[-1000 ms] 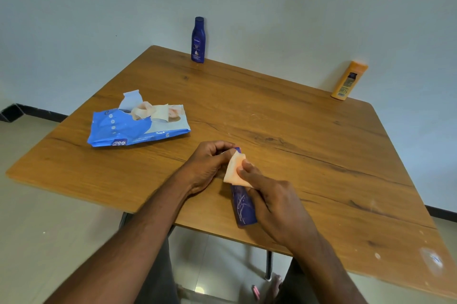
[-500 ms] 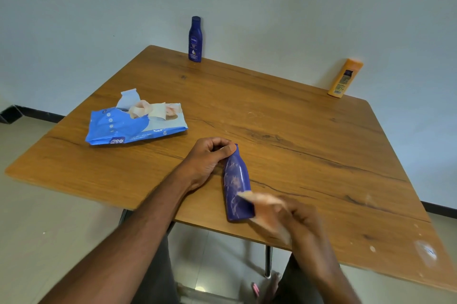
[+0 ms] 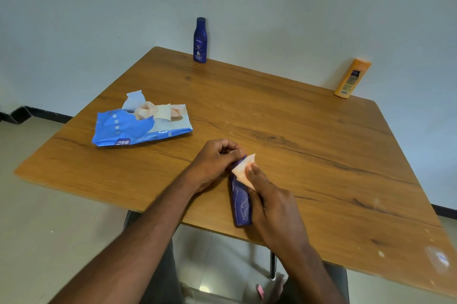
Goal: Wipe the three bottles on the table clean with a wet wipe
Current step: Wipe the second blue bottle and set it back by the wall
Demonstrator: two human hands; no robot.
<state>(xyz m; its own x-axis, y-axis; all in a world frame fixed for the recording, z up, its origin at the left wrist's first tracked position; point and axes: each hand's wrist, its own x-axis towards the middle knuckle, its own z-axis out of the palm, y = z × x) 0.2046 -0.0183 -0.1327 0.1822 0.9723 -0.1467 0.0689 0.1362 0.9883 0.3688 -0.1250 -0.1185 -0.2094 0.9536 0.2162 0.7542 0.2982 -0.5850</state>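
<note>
The right hand [image 3: 269, 202], half a second ago down at the lying bottle [image 3: 241, 201]'s base, now presses the wipe [image 3: 243, 171] near its cap, which the left hand [image 3: 215, 162] pinches: another stroke on the first bottle, two untouched beyond.

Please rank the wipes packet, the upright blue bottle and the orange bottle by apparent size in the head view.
1. wipes packet, clearly largest.
2. and 3. upright blue bottle and orange bottle: they look alike, so I won't rank them.

Both forearms reach forward, left hand [image 3: 214, 160] curled in a pinch, right hand [image 3: 273, 202] with fingers pressing down.
</note>
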